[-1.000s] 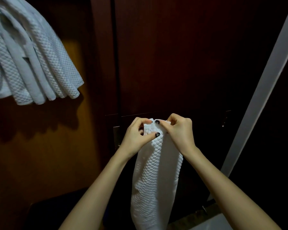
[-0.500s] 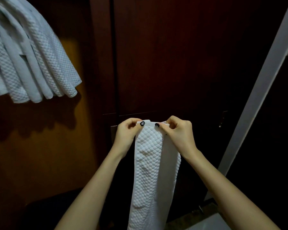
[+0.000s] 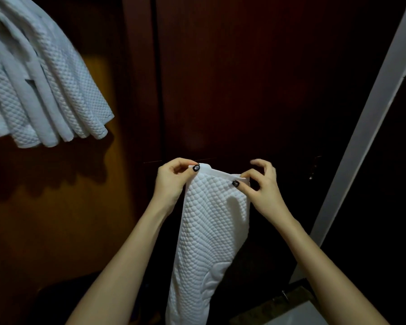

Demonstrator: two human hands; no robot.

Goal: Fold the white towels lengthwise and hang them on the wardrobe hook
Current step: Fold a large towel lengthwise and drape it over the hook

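Observation:
A white textured towel point(image 3: 211, 235) hangs down in front of me, folded into a long narrow strip. My left hand point(image 3: 171, 181) pinches its top left corner between thumb and fingers. My right hand point(image 3: 260, 184) pinches the top right corner with thumb and forefinger, the other fingers spread. Several white towels point(image 3: 40, 90) hang bunched at the upper left against the dark wooden wardrobe point(image 3: 244, 78). The hook that bears them is out of view.
A pale door frame or post point(image 3: 370, 127) runs diagonally up the right side. A lighter brown wooden panel point(image 3: 56, 207) is at the left. A stone-patterned ledge point(image 3: 291, 301) shows at the bottom right.
My hands have moved apart along the towel's top edge, spreading it wider. The right hand has dropped slightly and its free fingers have opened.

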